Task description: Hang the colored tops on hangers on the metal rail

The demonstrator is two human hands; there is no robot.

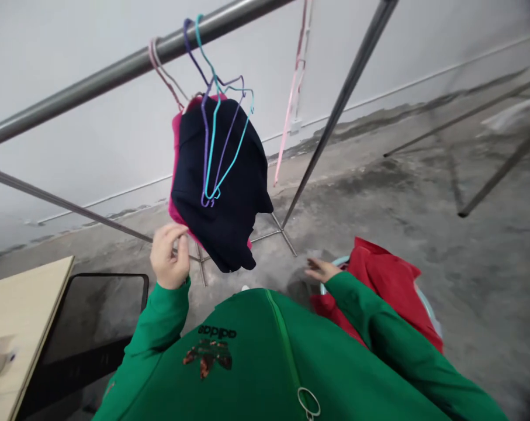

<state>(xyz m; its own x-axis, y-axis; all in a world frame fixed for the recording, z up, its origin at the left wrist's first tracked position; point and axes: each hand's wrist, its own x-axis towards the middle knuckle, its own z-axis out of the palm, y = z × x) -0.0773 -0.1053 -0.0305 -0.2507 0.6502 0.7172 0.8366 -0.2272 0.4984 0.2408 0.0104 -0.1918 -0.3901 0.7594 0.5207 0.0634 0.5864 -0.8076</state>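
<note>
1. Dark garment (221, 175), hanging left of centre below the metal rail (111, 75); its long axis runs downward with a slight slant to the right, the lower edge pointing toward the near side and the floor.
2. Pink garment (175, 149), mostly hidden behind the dark one; a strip shows along its left side.
3. Purple hanger (205, 140) and turquoise hanger (211, 149), side by side, hooks over the rail; their bodies hang in front of the dark cloth, long axes slanting from upper right to lower left.
4. Left hand (170, 257), fingers curled toward the thumb, at the lower left edge of the hanging garments; whether the fingertips meet or grip the hem cannot be told.
5. Right hand (321, 270), fingers stretched out and slightly blurred, holding nothing visible; it lies just left of the basin (430, 307).
6. Red garment (378, 278), on the near right, heaped over the basin, its visible length running from upper left to lower right, partly covered by the green sleeve (370, 316).
7. Table (32, 304), at the near left.
</note>
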